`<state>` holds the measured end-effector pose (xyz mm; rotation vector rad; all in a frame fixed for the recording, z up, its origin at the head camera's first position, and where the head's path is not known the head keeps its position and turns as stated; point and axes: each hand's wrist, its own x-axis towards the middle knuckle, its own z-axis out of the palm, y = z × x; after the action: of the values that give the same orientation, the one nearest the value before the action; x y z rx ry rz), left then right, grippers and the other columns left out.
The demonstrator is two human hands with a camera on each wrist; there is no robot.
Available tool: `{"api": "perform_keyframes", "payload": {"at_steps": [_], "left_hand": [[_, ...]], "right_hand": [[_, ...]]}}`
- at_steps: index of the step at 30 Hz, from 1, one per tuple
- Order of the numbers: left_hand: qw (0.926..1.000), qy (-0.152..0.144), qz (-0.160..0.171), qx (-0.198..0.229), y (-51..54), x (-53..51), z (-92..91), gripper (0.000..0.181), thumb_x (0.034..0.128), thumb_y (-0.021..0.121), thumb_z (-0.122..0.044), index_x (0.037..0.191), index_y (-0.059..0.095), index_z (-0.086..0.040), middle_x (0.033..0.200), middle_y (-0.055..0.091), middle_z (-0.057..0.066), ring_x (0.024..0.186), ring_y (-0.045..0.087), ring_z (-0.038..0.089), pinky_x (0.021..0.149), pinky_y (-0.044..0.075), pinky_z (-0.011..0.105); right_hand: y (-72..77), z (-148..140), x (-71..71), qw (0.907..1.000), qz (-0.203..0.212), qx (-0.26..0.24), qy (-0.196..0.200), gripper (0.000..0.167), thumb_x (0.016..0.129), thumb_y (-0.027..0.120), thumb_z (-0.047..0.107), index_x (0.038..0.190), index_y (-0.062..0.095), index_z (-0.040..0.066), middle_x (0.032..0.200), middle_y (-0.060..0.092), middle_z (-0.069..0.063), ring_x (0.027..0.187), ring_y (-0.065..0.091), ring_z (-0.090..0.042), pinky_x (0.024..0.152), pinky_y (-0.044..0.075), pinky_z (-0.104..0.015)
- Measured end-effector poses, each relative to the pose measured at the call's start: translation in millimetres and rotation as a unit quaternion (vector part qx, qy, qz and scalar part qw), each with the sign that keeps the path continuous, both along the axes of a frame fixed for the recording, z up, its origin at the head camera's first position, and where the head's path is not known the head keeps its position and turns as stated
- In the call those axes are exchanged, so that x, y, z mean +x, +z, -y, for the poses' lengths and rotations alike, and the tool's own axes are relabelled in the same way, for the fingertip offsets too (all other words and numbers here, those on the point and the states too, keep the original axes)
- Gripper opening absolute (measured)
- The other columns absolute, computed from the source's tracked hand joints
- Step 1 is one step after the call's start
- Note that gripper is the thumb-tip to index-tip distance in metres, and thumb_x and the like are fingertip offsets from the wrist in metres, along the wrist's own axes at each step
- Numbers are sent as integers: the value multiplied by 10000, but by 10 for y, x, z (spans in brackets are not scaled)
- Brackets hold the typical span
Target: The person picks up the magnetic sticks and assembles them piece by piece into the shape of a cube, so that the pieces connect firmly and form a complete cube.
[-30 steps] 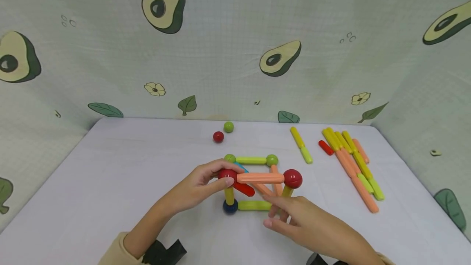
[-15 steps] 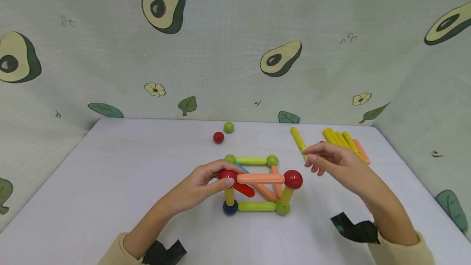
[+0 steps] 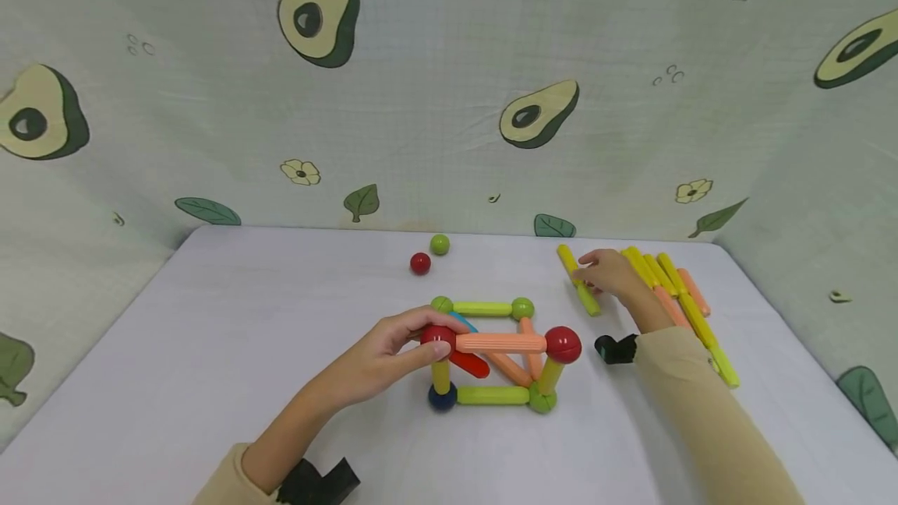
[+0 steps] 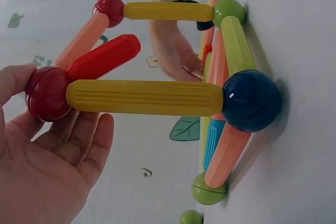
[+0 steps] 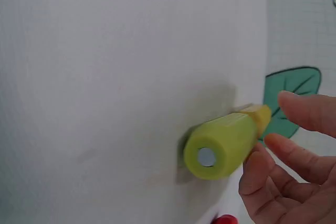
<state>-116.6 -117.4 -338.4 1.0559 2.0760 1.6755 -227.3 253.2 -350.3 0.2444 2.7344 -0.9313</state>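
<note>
My left hand [image 3: 396, 349] pinches the red ball [image 4: 47, 94] at the upper left corner of a frame built of rods and balls. A ribbed orange rod [image 3: 500, 343] runs from it to a second red ball [image 3: 563, 344]. Below, a yellow rod [image 4: 144, 97] joins the held ball to a dark blue ball [image 4: 252, 100] on the table. At the back right, my right hand [image 3: 609, 273] is at a yellow rod [image 3: 567, 257] joined end to end with a green rod [image 5: 223, 142]. Its thumb and fingers are spread around the pair, not closed on it.
A loose red ball [image 3: 420, 263] and a green ball [image 3: 440, 245] lie at the back middle of the table. Several yellow, orange and green rods [image 3: 696, 321] lie at the right, partly behind my right forearm. A printed cloth [image 3: 435, 100] hangs behind the table.
My right hand has moved from the front right of the built frame back and right to the yellow and green rods. The left hand keeps its hold on the red ball.
</note>
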Motion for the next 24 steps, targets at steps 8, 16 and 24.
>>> {"api": "perform_keyframes", "payload": {"at_steps": [8,16,24], "left_hand": [[10000,-18,-24,38,-4,-7,-4,300,1093,581,-137,1335,649,26,1239,672,164,1073,612,329,925,558,301],[10000,-9,-23,31,-2,-1,2,302,1091,584,-141,1333,650,27,1227,676,162,1064,611,320,918,555,308],[10000,29,-23,21,11,-2,-2,302,1087,586,-133,1335,649,27,1237,679,162,1088,608,346,930,558,327]], "right_hand": [[-85,-4,-169,9975,508,479,68,500,1031,694,197,1337,523,-160,1058,620,-233,860,595,-265,768,539,-289],[-66,-3,-182,9970,584,456,241,379,1025,670,76,1291,555,-168,1028,633,-236,755,625,-220,696,575,-240],[-81,-127,-88,9995,158,265,121,412,1017,672,91,1314,534,-160,1051,619,-249,841,602,-265,727,547,-271]]}}
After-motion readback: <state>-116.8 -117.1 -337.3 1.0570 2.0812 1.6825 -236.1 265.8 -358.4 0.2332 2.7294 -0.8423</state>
